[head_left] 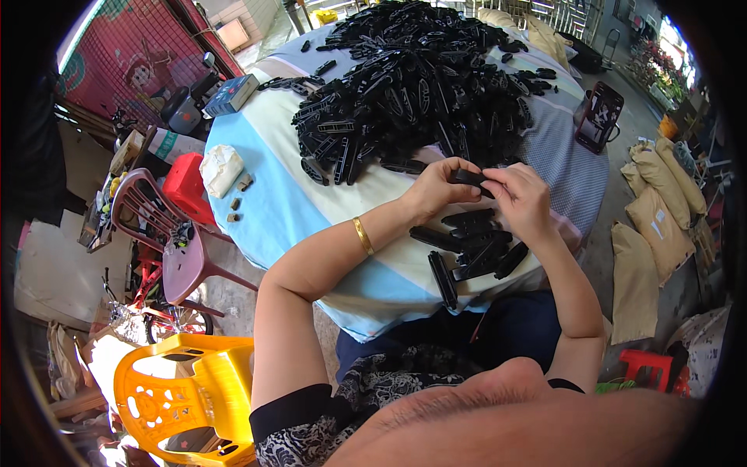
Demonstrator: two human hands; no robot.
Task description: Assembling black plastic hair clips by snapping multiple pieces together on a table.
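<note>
Between my two hands is a small, elongated black plastic part (468, 177), held above the table near its front side. My left hand (437, 189) grips its left end, a gold bangle on that wrist. The fingers of my right hand (520, 194) pinch at its right end. Just below my hands lies a small group of similar black parts (475, 243) on the cloth near the table edge. Beyond my hands rises a large heap of black plastic parts (420, 86); many are long with slotted sides. Their exact kind I cannot make out.
A light striped cloth (261, 171) covers the round table. On it are a blue box (231, 96), a crumpled white bag (222, 170) and a phone on a stand (600, 117). A purple chair (194, 268) and a yellow chair (183, 397) stand left; brown sacks (657, 222) lie right.
</note>
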